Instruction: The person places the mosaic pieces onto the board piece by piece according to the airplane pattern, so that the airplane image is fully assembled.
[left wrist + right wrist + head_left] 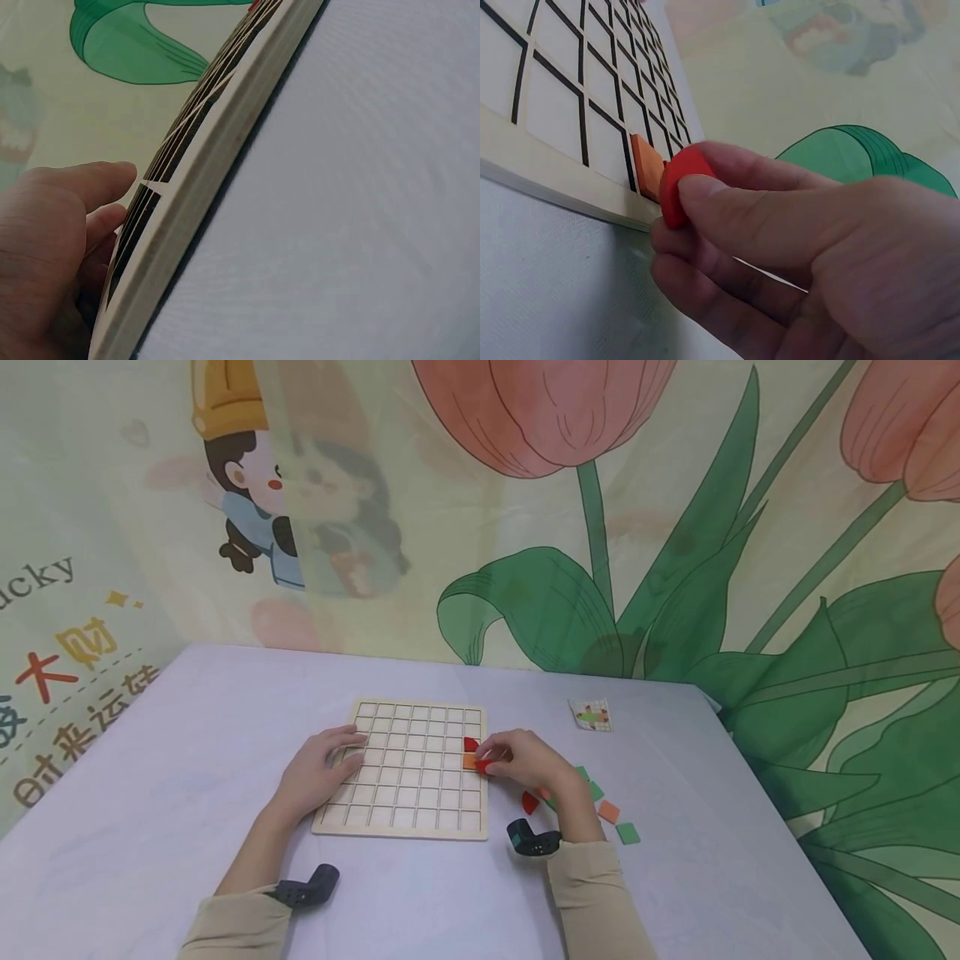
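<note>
A wooden grid board (pixel 405 768) lies on the table. My right hand (pixel 528 760) pinches a red quarter-round tile (pixel 681 186) between thumb and fingers at the board's right edge. Close beside that tile, an orange square tile (pixel 469 761) sits in a cell of the right-hand column. Another red quarter-round tile (pixel 471 744) occupies the cell just beyond the orange one. On the opposite side, my left hand (pixel 318 768) rests at the board's left edge with fingers loosely extended, thumb and fingertips over the rim.
Several loose tiles lie right of the board, partly hidden by my right forearm: a red one (pixel 529 802), an orange square (pixel 608 812) and a green square (pixel 627 833) among them. A small pattern card (pixel 591 716) lies at the back right. A printed cloth (pixel 525 527) hangs behind the table.
</note>
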Action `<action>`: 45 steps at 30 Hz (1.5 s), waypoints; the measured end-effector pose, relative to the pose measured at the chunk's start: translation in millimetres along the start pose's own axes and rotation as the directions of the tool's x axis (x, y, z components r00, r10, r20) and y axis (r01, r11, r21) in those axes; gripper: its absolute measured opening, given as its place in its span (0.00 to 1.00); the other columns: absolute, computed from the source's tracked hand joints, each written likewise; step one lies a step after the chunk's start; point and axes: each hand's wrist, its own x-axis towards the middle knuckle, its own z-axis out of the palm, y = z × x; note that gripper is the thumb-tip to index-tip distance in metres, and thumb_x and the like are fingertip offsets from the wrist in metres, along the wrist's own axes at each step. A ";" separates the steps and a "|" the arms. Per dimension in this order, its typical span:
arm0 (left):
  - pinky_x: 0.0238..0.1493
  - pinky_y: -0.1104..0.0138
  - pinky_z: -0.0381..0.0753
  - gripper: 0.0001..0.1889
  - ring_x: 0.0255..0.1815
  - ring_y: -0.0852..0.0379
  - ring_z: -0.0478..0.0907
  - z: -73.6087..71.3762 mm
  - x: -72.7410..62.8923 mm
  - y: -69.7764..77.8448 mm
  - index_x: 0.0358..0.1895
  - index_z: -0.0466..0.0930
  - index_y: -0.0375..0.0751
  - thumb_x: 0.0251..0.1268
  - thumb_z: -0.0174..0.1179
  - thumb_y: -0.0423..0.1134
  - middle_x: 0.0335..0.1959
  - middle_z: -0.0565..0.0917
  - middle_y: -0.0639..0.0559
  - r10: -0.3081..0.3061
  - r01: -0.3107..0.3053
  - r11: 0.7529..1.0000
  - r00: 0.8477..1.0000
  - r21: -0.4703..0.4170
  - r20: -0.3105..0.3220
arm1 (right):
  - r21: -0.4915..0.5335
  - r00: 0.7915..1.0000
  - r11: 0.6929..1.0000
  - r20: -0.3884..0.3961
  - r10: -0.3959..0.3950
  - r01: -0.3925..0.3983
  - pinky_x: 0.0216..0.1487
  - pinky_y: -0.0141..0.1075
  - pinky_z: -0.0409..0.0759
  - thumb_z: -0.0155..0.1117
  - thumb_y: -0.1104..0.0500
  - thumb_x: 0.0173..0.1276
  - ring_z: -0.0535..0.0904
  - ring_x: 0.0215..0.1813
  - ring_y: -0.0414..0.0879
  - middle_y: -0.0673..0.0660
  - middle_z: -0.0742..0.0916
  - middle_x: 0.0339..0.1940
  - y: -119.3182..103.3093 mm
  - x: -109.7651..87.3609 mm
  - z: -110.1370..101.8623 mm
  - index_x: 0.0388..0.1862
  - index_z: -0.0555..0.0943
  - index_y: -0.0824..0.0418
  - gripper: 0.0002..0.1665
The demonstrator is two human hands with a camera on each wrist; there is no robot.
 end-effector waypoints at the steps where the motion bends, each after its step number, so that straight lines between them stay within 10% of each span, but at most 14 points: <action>1: 0.69 0.43 0.52 0.19 0.72 0.36 0.56 -0.1 0.0 0.1 0.58 0.77 0.39 0.67 0.55 0.43 0.69 0.67 0.40 0.000 0.000 1.000 1.000 -0.001 0.000 | -0.006 1.000 1.000 0.010 -0.009 0.009 0.42 0.34 0.76 0.66 0.61 0.63 0.76 0.40 0.44 0.47 0.85 0.39 -0.5 -0.6 -0.6 0.45 0.84 0.49 0.12; 18: 0.70 0.44 0.52 0.19 0.72 0.36 0.57 -0.2 0.1 -0.7 0.58 0.77 0.39 0.67 0.55 0.43 0.69 0.68 0.40 0.006 -0.006 1.000 1.000 0.001 -0.002 | 0.031 0.997 0.998 0.054 -0.050 0.048 0.37 0.34 0.76 0.69 0.61 0.60 0.76 0.36 0.45 0.49 0.84 0.31 -6.6 -1.2 -2.6 0.35 0.80 0.53 0.06; 26: 0.70 0.44 0.52 0.19 0.72 0.36 0.56 0.1 0.9 0.0 0.58 0.77 0.40 0.67 0.55 0.43 0.69 0.68 0.40 0.000 0.000 1.000 1.000 -0.002 -0.001 | 0.019 0.995 0.999 0.090 -0.032 0.031 0.36 0.33 0.73 0.56 0.65 0.70 0.75 0.30 0.44 0.53 0.80 0.29 -7.6 -3.3 -2.9 0.51 0.83 0.55 0.15; 45: 0.70 0.44 0.51 0.19 0.72 0.36 0.56 1.2 0.9 0.1 0.59 0.76 0.39 0.68 0.55 0.43 0.69 0.67 0.40 -0.013 0.013 1.000 1.000 0.001 -0.007 | 0.106 0.998 0.994 0.058 0.034 -0.040 0.38 0.35 0.76 0.46 0.67 0.74 0.79 0.29 0.45 0.54 0.82 0.27 -4.1 -0.6 -3.7 0.42 0.81 0.57 0.15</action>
